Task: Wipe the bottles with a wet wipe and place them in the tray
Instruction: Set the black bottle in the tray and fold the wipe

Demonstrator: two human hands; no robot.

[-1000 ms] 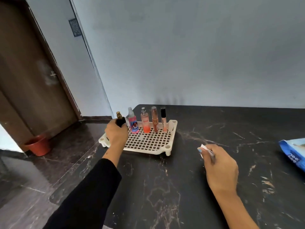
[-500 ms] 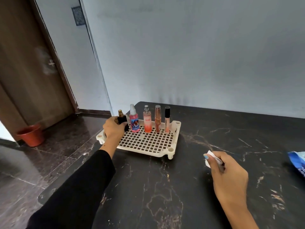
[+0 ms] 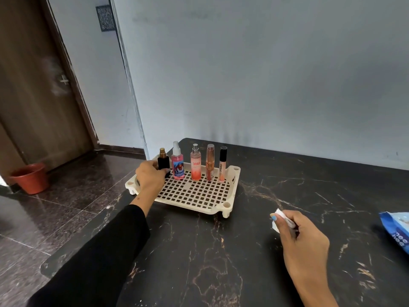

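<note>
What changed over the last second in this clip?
Little changed. The left hand still grips the black bottle at the tray's far left corner; the right hand still pinches the wet wipe above the table. The other four bottles stayed upright.

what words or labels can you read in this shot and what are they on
"ENDAUR", as far as it can be made out, on the peach spray bottle standing in the tray.
"LIPGLOSS", running vertically, on the black-capped tube.
"nee", twice and cut off, on the blue wipes pack at the right edge.
A QR-like code, no readable text, on the wall plaque.
The label on the pink spray bottle is too small to read.
</note>
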